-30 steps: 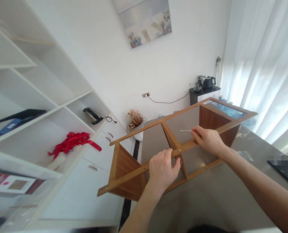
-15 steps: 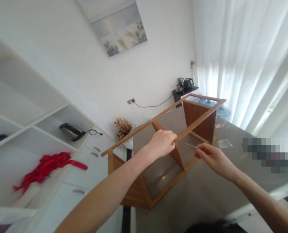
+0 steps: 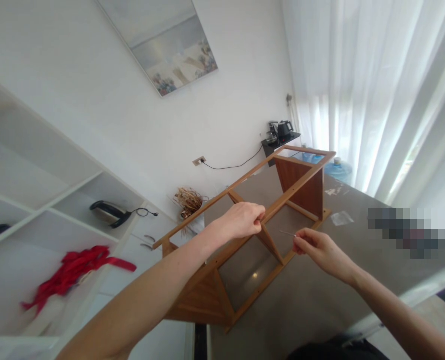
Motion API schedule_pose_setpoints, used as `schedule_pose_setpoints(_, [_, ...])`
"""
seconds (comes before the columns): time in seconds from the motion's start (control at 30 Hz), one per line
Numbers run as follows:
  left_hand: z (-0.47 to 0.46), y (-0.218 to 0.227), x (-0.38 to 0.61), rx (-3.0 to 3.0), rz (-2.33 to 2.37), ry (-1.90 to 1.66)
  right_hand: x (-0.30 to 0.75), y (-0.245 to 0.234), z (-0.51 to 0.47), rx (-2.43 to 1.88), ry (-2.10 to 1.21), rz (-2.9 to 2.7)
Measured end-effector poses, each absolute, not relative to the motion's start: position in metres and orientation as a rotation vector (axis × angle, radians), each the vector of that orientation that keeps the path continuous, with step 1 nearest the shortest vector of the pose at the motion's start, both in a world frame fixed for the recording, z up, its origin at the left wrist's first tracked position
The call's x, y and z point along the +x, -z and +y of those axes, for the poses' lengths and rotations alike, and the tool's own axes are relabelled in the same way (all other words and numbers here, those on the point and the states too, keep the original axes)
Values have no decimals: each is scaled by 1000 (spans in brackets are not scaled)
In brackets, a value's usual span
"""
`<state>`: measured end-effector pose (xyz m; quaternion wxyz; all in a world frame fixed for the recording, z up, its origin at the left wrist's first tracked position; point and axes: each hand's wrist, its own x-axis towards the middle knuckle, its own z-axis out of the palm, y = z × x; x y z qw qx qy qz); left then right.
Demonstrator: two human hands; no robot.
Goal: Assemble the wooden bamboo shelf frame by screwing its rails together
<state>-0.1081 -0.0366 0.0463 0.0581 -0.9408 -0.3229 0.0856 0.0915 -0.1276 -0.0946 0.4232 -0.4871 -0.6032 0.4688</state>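
A thin rod (image 3: pixel 287 233) is pinched between the fingers (image 3: pixel 301 241) of the right hand (image 3: pixel 323 251), which are closed together on its end; its free tip is pointed toward the middle divider (image 3: pixel 272 245) of a wooden frame (image 3: pixel 293 191). The fingers of the left hand (image 3: pixel 243 220) are curled in at the frame's upper near rail, beside the joint with the divider; whether the rail itself is clamped, or something small is held there, cannot be told.

The frame is laid across a grey surface (image 3: pixel 305 295), its 2 long upper rails raised above it and 1 end apparently extended past the left edge. Beyond its right end, a clear plastic bag (image 3: pixel 342 218) and some small pale scraps (image 3: pixel 334 191) are scattered on the surface. Blue water bottles (image 3: pixel 338 171) are seen behind that end, near a white curtain (image 3: pixel 323 65).

Farther out, 1 black kettle (image 3: pixel 284 130) is set on a black-topped stand (image 3: pixel 267 149) by the wall. On the left, red ribbon (image 3: pixel 74 270) and a steel kettle (image 3: pixel 109 213) are held in separate compartments of a white shelf unit (image 3: pixel 30 215).
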Motion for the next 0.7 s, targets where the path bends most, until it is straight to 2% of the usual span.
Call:
schedule_pose_setpoints(0.2, [-34, -45, -106, -2871, -810, -252, 97, 97, -126, -1238, -1228, -1552])
schedule_pose_setpoints(0.3, [-33, -46, -106, -2901, -883, -262, 101, 106, -124, -1231, -1232, -1575])
schedule_pose_setpoints(0.4, [-33, -47, -106, -2912, -1032, -202, 118, 142, -117, -1305, -1197, -1541])
schedule_pose_setpoints(0.6, [-36, -41, -107, -2979, -1253, -95, 198, 248, -97, -1722, -1045, -1165])
schedule_pose_setpoints(0.7, [-36, -39, -106, -2952, -1370, -62, 233, 274, -81, -1845, -966, -1101])
